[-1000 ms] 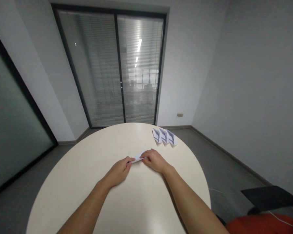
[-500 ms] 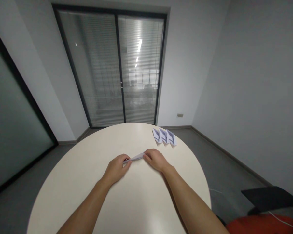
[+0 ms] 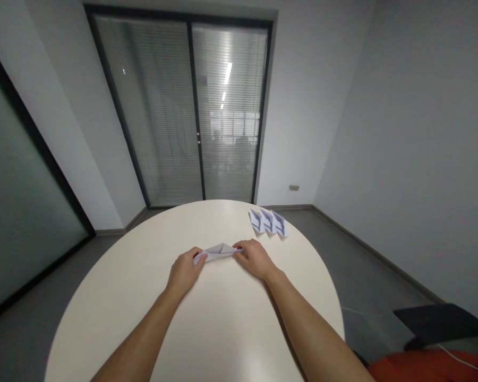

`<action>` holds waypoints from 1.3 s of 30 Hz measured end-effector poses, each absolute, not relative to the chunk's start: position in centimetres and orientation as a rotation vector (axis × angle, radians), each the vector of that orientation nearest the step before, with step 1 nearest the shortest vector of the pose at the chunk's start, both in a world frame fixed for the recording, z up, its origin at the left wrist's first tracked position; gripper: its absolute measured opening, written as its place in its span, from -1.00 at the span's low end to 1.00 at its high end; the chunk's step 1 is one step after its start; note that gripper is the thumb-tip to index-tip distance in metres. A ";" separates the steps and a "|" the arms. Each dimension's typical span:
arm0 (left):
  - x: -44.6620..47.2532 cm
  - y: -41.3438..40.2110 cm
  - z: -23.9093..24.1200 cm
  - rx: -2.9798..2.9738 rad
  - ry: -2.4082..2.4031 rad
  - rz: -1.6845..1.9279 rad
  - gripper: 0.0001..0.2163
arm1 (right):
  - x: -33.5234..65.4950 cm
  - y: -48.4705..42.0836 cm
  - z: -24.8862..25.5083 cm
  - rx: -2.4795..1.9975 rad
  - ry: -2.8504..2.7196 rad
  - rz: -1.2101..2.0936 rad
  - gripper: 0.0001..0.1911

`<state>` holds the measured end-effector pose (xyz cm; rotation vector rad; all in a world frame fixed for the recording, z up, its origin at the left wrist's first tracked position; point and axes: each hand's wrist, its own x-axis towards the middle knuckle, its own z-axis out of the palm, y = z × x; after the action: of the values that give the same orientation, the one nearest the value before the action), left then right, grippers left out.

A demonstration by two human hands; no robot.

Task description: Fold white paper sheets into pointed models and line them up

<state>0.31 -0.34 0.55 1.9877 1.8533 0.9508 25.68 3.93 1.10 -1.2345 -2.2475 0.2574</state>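
A folded white paper boat (image 3: 220,251), long and low with a small peak in its middle, is stretched between my two hands just above the table. My left hand (image 3: 186,269) pinches its left end, thumb in front and fingers behind. The right end is pinched by my right hand (image 3: 254,257), whose fingertips partly cover it. Beyond my right hand, three folded white paper boats (image 3: 268,222) lie side by side in a slanting row, close to the table's far right edge.
The round cream table (image 3: 123,297) fills the lower middle. A red chair seat (image 3: 426,367) and a dark chair back (image 3: 442,322) stand at the lower right. Beyond the table are a glass door with blinds (image 3: 159,122) and plain walls.
My left hand has moved slightly left and up. The paper between my hands has gone from a narrow, twisted strip to a wider boat shape with a peak.
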 end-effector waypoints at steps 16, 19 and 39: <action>-0.9 0.3 -0.1 1.817 2.072 0.907 -0.87 | 26.3 4.9 -0.3 -1.429 -1.903 0.481 -0.82; -1.0 0.3 -0.1 1.794 2.069 0.907 -0.88 | 26.3 4.9 -0.3 -1.467 -1.891 0.482 -0.84; -0.3 -0.3 0.3 2.180 2.219 0.604 -0.76 | 25.6 3.7 1.2 -1.562 -2.044 0.331 -0.79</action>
<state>-0.29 -0.33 0.34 2.1803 2.2186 0.6038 25.59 3.69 1.16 -1.5617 -2.0441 0.3311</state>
